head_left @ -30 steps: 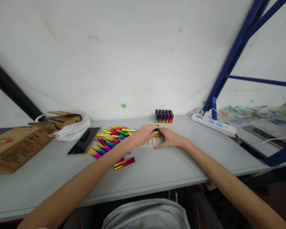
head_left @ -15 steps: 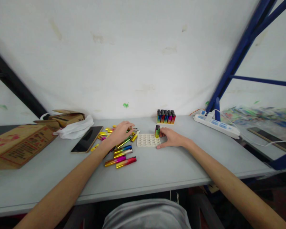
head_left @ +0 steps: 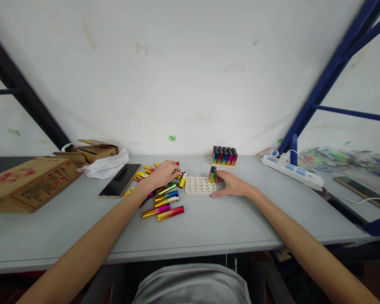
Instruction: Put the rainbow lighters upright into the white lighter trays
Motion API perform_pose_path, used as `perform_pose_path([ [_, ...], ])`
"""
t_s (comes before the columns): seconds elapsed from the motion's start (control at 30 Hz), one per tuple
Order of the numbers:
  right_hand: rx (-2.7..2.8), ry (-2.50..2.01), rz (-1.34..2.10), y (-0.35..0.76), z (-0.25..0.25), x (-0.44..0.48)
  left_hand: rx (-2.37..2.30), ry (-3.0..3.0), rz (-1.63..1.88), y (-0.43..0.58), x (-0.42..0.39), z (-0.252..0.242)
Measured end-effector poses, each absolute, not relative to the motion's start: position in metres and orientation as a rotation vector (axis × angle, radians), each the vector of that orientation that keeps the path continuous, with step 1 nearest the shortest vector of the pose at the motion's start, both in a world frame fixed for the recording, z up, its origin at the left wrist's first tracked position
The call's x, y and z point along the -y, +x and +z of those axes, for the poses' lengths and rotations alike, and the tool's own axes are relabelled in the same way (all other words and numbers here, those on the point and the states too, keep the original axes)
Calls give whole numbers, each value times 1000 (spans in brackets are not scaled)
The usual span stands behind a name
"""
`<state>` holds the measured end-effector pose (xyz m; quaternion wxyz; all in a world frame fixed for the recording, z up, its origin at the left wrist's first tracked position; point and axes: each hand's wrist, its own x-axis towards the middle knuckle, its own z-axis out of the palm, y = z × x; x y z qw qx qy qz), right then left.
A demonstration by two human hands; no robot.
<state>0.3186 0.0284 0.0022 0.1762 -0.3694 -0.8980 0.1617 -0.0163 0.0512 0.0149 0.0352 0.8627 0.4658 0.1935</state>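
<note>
A white tray with rows of round-edged holes lies in the middle of the table. Lighters with shiny coloured bodies and black tops stand at its back right corner; they look like two. My right hand is beside them, fingertips against the lighters and thumb spread apart at the tray's near right corner. Left of the tray lies a loose pile of metallic lighters. Over its far part is my left hand, fingers curled down, with the dark end of a lighter showing under them. The fingertips are partly hidden.
A full block of upright lighters stands near the wall. On the left are a phone, a white plastic bag and cardboard boxes. A power strip with cables lies right, by the blue metal frame.
The view has shifted slightly, moving most things a little right in the picture. My left hand's fingers have curled further over the pile. My right hand stays at the tray's corner.
</note>
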Motion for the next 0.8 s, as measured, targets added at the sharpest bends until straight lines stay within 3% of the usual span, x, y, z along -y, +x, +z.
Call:
perform_pose_path([
  [0.4,2551,-1059,454,319,1,-30,-1414,2631,701,-14,-50,12],
  [0.8,2534,-1085,487,318,2,-28,-1288,2682,448,-29,-49,16],
])
